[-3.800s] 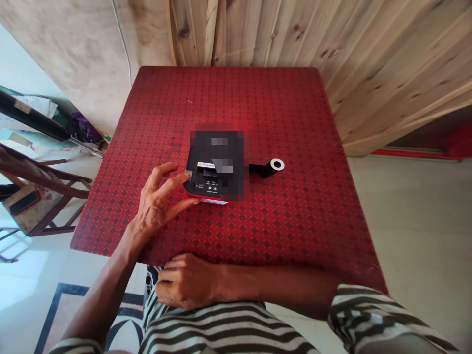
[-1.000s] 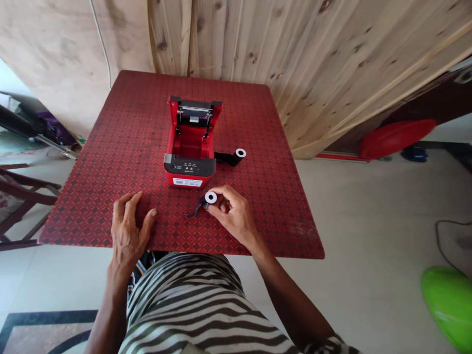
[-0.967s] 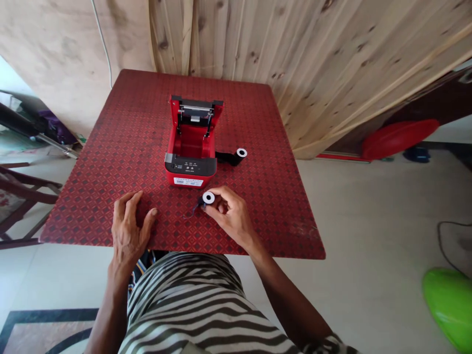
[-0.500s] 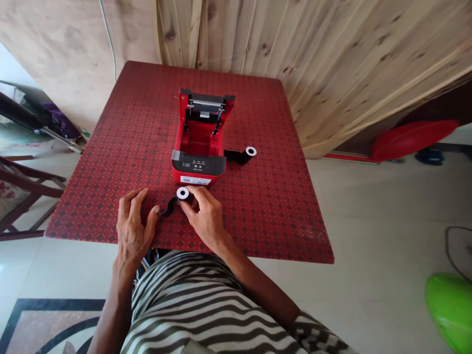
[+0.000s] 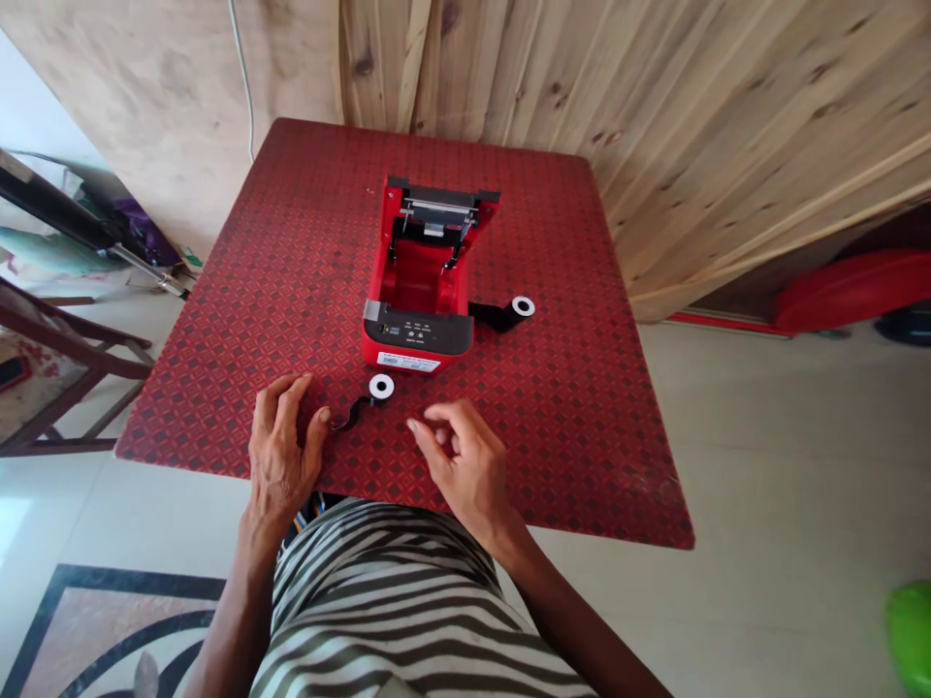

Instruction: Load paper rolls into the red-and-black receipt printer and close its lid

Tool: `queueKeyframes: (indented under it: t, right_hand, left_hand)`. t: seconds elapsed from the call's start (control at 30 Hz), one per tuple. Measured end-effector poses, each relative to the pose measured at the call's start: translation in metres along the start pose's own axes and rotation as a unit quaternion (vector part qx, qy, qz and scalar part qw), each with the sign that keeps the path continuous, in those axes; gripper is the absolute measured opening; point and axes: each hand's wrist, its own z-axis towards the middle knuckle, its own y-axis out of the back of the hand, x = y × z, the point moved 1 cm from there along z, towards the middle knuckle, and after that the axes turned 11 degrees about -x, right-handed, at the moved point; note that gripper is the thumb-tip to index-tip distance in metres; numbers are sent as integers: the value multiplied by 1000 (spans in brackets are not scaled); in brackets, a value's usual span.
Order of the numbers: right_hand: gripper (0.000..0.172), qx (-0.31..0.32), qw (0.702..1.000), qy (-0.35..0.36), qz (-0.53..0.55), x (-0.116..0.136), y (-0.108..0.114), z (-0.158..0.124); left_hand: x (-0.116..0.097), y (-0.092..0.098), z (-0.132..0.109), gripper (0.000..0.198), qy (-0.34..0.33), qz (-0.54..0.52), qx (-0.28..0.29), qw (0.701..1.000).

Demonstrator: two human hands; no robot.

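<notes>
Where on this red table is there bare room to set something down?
Bare room lies left of the open printer, right of the black roll toward the table edge, and behind the printer by the wall. Crowded: the front, with small roll, left hand, right hand.

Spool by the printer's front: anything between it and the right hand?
Nothing visible: only bare table lies between the right hand and the spool. The left hand rests beside its black tail.

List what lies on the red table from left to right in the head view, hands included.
left hand → near roll → right hand → far roll. The printer is left out: it spans the middle.
</notes>
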Motion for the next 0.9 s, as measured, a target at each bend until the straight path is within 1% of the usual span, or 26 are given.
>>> queueKeyframes:
  t: [0.1,0.2,0.27,0.33,0.37,0.47,0.5,0.53,0.6,0.63,0.7,0.77,0.83,0.9]
  right_hand:
    - [17,-5,999,14,-37,-6,16,-4]
    - [21,17,997,57,-42,-10,21,-7]
    - [20,38,992,107,-49,-15,25,-9]
    - [7,55,982,159,-85,-25,38,-11]
    - [10,60,975,182,-113,-34,47,-12]
    - [60,85,947,213,-225,-71,84,-15]
    - [71,100,938,213,-255,-85,96,-17]
    - [79,102,932,202,-285,-98,107,-19]
    - [84,103,921,165,-337,-117,123,-23]
    - [85,98,917,156,-353,-122,127,-24]
    - [85,91,910,157,-372,-126,129,-26]
    - [84,87,903,174,-383,-124,126,-25]
    - [82,85,896,188,-393,-122,123,-22]
    - [82,79,890,195,-403,-123,122,-20]
  left_hand:
    - [1,-2,0,40,1,0,1,1000]
    - [-1,-2,0,39,-11,-2,-7,1000]
    - [-2,3,-1,38,-19,2,-20,1000]
    - [-1,12,-5,39,-19,17,-29,999]
    - [2,18,-8,41,-16,31,-32,999]
    - [18,39,-17,48,-5,80,-59,995]
    - [27,46,-20,50,1,95,-73,993]
    - [36,52,-23,53,10,105,-80,991]
    - [54,60,-26,60,34,126,-89,987]
    - [61,62,-26,64,40,127,-84,987]
    - [72,60,-26,68,30,131,-70,988]
    - [78,55,-27,65,13,148,-60,987]
    - [82,49,-29,59,-21,147,-84,985]
    - [84,44,-32,59,-46,147,-112,982]
